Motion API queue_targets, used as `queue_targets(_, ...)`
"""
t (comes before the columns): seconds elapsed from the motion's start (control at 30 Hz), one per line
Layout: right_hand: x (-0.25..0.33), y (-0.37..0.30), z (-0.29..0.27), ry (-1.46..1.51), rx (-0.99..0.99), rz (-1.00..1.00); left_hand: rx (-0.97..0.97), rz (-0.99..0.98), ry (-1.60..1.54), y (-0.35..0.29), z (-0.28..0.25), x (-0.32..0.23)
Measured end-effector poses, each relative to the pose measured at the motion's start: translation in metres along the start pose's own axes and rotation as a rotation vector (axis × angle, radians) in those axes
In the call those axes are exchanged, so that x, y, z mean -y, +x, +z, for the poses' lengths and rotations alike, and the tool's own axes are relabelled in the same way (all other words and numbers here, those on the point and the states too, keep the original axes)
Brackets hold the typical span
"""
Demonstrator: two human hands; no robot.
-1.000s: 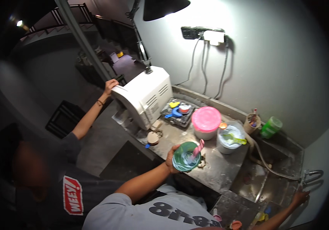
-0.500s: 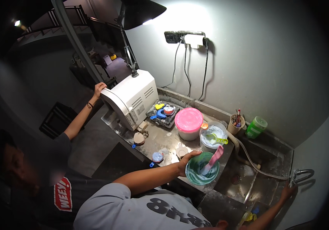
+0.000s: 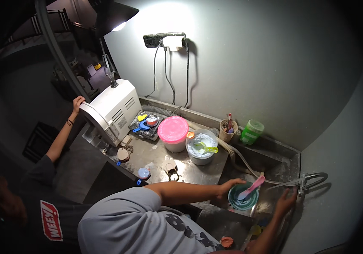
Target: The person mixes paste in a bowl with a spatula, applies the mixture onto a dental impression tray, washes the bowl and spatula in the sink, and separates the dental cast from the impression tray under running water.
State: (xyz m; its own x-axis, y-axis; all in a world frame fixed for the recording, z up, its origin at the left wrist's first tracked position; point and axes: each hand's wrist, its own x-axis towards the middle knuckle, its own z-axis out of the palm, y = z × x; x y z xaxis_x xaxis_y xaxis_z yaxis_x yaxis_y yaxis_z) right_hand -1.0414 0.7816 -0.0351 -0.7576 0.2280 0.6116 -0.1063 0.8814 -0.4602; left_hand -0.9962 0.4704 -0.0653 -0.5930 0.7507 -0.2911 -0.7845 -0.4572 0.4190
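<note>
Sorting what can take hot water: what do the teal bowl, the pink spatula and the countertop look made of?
Teal bowl: probably flexible rubber or plastic, smooth with a dull sheen. Pink spatula: likely plastic, uniform matte colour. Countertop: stainless steel by its grey, blotchy lamp reflections.

Left arm is reaching forward, nearly straight; left hand [image 3: 227,187] is gripping with fingers [image 3: 235,182] curled. Right forearm is rising from the lower edge; right hand [image 3: 285,201] is lying open, fingers spread.
</note>
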Motion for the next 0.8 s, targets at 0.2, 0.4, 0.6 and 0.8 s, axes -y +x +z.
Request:
queue_targets(0.2,0.017,-0.031,0.030,1.144,0.595,0.552,-0.080,-0.158,0.363,0.075,0.014,0.015)
queue_targets(0.4,0.044,-0.027,0.030,1.081,0.602,0.541,-0.021,-0.065,0.310,0.119,-0.007,0.021)
queue_targets(0.6,0.063,-0.055,0.043,0.433,0.513,0.088,-0.332,0.152,0.232,0.103,-0.001,0.026)
queue_targets(0.8,0.034,-0.076,0.082,0.378,0.817,0.416,-0.401,0.132,0.424,0.103,-0.027,0.030)
